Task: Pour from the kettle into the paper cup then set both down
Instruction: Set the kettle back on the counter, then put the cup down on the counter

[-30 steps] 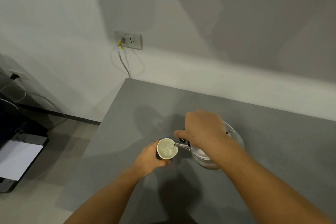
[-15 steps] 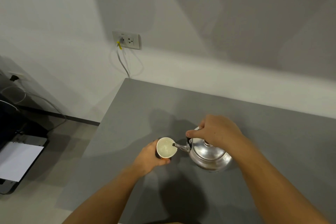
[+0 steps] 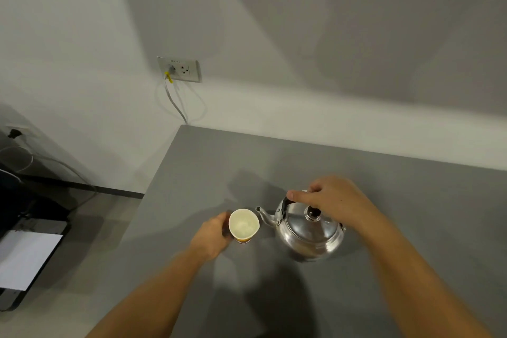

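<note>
Kettle [image 3: 311, 230] now upright on table [image 3: 411, 200], right hand [image 3: 329, 197] gripping its handle, left hand [image 3: 212, 233] clasping one paper cup [image 3: 243, 225]

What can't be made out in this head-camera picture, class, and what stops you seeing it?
- Kettle contents: hidden in the head view by its shut lid.
- Right hand grip on the handle: fingers cover it; tight or loosening, cannot tell.
- Paper cup print: side mostly hidden by the rim and the left hand.
- Wall socket label: too small.
</note>
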`<state>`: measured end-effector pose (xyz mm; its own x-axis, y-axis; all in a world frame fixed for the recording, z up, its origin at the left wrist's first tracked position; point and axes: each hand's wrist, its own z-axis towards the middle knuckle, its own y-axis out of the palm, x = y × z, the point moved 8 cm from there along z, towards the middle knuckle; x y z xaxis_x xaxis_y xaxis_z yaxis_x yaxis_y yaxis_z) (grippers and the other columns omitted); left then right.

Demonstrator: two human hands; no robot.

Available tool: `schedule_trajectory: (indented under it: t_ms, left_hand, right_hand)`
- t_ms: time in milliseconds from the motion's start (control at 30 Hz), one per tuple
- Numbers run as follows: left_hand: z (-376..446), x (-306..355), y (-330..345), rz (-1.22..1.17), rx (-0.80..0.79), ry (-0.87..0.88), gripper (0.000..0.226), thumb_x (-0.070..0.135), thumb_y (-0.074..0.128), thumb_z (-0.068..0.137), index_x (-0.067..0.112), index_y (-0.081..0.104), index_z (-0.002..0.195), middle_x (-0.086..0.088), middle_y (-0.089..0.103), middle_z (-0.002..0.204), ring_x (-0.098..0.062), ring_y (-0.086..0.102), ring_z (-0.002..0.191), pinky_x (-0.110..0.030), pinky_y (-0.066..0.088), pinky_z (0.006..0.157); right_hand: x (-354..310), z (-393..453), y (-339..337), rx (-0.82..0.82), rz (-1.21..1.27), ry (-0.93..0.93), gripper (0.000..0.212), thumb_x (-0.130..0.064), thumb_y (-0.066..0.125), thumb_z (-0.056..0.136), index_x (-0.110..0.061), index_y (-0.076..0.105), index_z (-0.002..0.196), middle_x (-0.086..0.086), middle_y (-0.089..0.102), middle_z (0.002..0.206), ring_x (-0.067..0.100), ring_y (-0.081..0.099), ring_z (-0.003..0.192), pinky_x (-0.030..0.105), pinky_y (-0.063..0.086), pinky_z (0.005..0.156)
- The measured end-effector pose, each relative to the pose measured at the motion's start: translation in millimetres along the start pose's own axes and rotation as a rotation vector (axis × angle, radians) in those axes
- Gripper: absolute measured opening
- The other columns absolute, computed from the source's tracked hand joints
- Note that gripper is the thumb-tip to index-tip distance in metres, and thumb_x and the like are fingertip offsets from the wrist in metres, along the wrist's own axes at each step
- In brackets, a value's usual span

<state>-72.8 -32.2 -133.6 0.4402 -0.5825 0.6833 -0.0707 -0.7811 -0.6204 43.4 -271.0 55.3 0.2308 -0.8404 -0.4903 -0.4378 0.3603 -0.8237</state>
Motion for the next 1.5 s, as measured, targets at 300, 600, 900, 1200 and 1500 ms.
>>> schedule_trajectory:
  t_ms: [300,600,900,1200,1500]
  left_hand:
    - [45.4,11.4,-37.2,0.034,0.096,-0.063,0.030,0.016,0.062,0.098,0.015,0.070,0.127,-0.003,0.077,0.122,-0.024,0.071,0.114,-0.029,0.052,0.096]
    - [85.9,25.8,-58.8,0.067,0.193,-0.119,0.026,0.026,0.057,0.101,0.010,0.072,0.113,-0.016,0.078,0.109,-0.036,0.071,0.108,-0.041,0.055,0.095]
    - [116.7,46.9,-68.3,0.066,0.206,-0.110,0.023,0.026,0.057,0.100,0.016,0.073,0.114,-0.013,0.079,0.108,-0.035,0.072,0.104,-0.038,0.056,0.094]
    - [126.0,61.5,-75.7,0.028,0.235,-0.076,0.026,0.026,0.060,0.100,0.014,0.072,0.119,-0.011,0.078,0.108,-0.031,0.072,0.104,-0.031,0.051,0.090]
    - [124.7,62.8,-78.3,0.028,0.248,-0.054,0.024,0.027,0.061,0.100,0.014,0.072,0.117,-0.011,0.079,0.108,-0.030,0.073,0.101,-0.031,0.052,0.088]
  right_hand:
    - [23.6,42.1,-33.3,0.169,0.148,0.051,0.075,-0.079,0.048,0.083,-0.010,0.070,0.065,0.005,0.069,0.058,0.018,0.060,0.051,0.032,0.045,0.054]
    - [40.7,137.9,-56.5,0.278,0.216,0.145,0.058,-0.054,0.052,0.086,-0.008,0.055,0.051,0.000,0.048,0.044,0.019,0.044,0.044,0.030,0.037,0.049]
    - [49.1,217.1,-60.3,0.267,0.219,0.202,0.046,-0.040,0.056,0.085,-0.014,0.042,0.049,0.001,0.043,0.048,0.021,0.038,0.046,0.030,0.033,0.049]
    - [52.6,240.2,-49.3,0.246,0.217,0.199,0.046,-0.043,0.054,0.086,-0.010,0.050,0.054,0.009,0.058,0.060,0.024,0.047,0.052,0.033,0.040,0.055]
    - [50.2,254.0,-47.2,0.265,0.179,0.155,0.050,-0.050,0.053,0.089,-0.009,0.061,0.060,0.014,0.074,0.071,0.025,0.058,0.059,0.031,0.044,0.055]
